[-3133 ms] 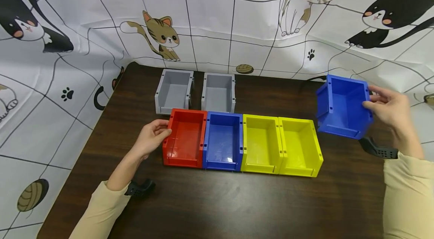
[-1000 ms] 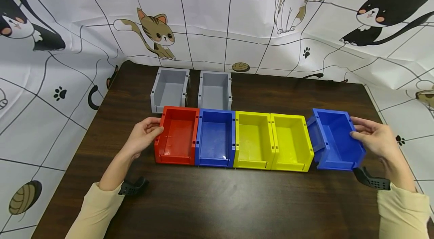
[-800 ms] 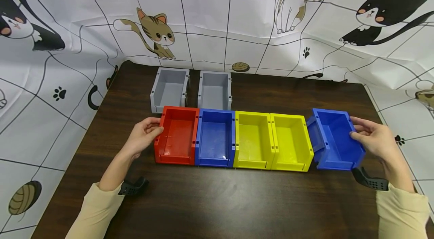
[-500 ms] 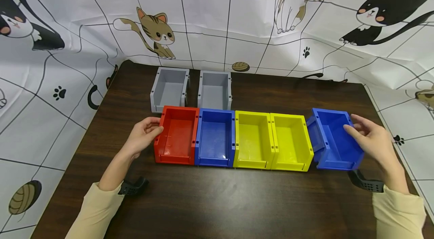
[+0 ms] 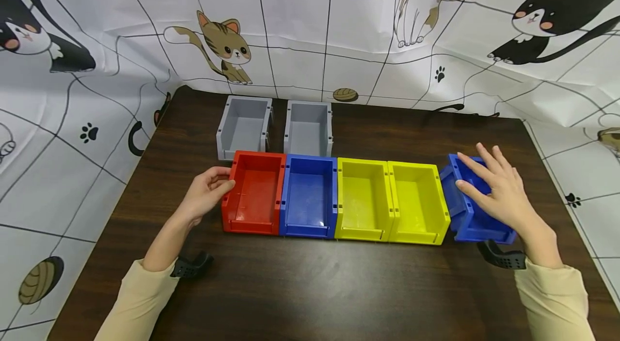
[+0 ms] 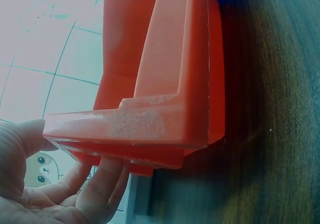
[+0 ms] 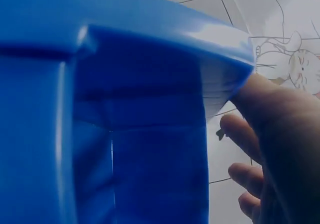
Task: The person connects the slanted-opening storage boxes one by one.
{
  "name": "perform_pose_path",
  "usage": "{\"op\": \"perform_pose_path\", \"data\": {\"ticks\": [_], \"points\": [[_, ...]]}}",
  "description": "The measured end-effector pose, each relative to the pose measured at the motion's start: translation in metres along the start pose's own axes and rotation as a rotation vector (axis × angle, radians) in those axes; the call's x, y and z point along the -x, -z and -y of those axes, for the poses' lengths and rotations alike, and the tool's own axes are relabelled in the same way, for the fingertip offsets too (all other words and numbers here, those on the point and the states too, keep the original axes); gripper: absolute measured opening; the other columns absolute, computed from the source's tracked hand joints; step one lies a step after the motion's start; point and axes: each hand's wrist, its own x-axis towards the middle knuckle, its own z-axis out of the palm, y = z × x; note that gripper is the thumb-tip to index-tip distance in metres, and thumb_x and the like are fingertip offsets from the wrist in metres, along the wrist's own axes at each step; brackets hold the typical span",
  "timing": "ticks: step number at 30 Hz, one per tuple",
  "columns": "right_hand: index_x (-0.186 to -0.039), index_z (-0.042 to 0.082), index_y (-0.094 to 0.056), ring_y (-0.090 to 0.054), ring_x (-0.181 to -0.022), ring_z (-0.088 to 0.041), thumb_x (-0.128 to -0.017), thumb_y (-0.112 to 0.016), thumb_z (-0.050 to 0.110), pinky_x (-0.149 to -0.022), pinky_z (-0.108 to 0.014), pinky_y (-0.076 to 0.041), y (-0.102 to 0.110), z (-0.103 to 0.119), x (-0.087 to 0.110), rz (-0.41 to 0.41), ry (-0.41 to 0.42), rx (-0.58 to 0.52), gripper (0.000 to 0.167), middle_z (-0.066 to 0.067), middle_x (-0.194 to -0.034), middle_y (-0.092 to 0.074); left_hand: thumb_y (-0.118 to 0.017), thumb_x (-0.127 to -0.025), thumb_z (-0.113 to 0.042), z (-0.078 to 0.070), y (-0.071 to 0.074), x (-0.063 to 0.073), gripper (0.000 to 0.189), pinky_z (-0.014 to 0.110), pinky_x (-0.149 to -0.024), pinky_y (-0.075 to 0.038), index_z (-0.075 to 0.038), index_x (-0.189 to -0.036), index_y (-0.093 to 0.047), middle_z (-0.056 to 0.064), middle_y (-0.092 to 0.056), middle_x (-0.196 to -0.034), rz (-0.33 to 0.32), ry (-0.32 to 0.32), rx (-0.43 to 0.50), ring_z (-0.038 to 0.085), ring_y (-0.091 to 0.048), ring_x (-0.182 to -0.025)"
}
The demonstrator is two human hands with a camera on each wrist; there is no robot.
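Observation:
At the left end of a row of plastic storage bins is a red bin (image 5: 254,190). My left hand (image 5: 207,194) pinches its left wall; the left wrist view shows thumb and fingers on either side of the red bin's wall (image 6: 135,124). A blue bin (image 5: 310,193) and two yellow bins, one left (image 5: 364,196) and one right (image 5: 418,201), continue the row. Beyond them, a second blue bin (image 5: 457,206) sits slightly askew. Over it, my right hand (image 5: 506,193) spreads its fingers and hides part of its inside. In the right wrist view this blue bin (image 7: 150,169) fills much of the picture.
Two grey bins, one left (image 5: 244,126) and one right (image 5: 308,128), stand behind the red and blue bins with a narrow gap between them. All bins are on a dark wooden table (image 5: 339,292). A white cat-print cloth (image 5: 300,18) hangs behind and at the sides.
My right hand lowered the second blue bin beside the right yellow bin, then let go and moved left over it, fingers spreading. My left hand stays on the red bin.

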Motion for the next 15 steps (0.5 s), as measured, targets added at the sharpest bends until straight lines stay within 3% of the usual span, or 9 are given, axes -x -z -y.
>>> {"op": "perform_pose_path", "data": {"ticks": [6, 15], "points": [[-0.145, 0.022, -0.036, 0.007, -0.142, -0.033, -0.093, -0.055, 0.034, -0.097, -0.072, 0.012, -0.0021, 0.0022, -0.0028, 0.081, -0.012, 0.015, 0.057, -0.018, -0.154, -0.015, -0.053, -0.095, -0.008, -0.0001, -0.0007, 0.0006, 0.039, 0.029, -0.084, -0.051, 0.01, -0.128, -0.043, 0.031, -0.052, -0.122, 0.001, -0.001, -0.003, 0.041, -0.054, -0.108], [-0.149, 0.026, -0.025, 0.014, -0.14, -0.033, -0.096, -0.047, 0.04, -0.097, -0.069, 0.017, -0.0065, 0.0058, 0.0003, 0.106, -0.065, 0.082, 0.058, -0.02, -0.154, -0.01, -0.053, -0.094, -0.008, 0.0005, -0.0008, -0.0003, 0.039, 0.026, -0.083, -0.051, 0.01, -0.128, -0.043, 0.031, -0.053, -0.121, 0.005, -0.004, 0.001, 0.04, -0.055, -0.107]]}}
